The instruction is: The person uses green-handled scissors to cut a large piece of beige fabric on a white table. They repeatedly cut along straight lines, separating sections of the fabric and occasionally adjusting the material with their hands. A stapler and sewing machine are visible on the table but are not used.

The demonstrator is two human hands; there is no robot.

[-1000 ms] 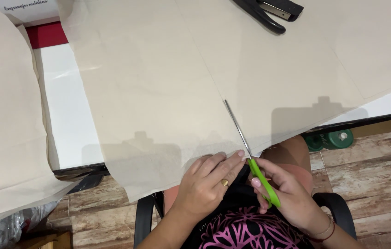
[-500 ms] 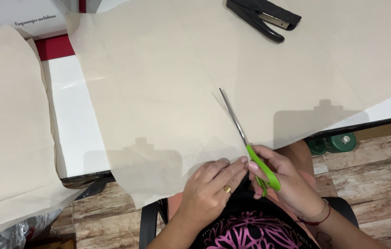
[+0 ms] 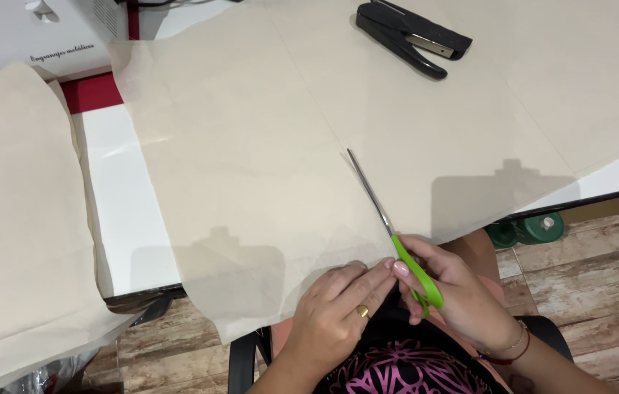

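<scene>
right hand (image 3: 462, 299) closed round green-handled scissors (image 3: 397, 241), blades lying along crease of beige paper sheet (image 3: 266, 168) on white table (image 3: 127, 226). left hand (image 3: 339, 314) flat, fingers pinning sheet's near edge, gripping nothing. step judged: cutting along crease; further cutting calls for taut paper, blades on line.

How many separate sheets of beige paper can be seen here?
2. One large sheet covers the white table, under the left hand and the scissors in the right hand. Another hangs off the table's left side. More may lie underneath.
</scene>
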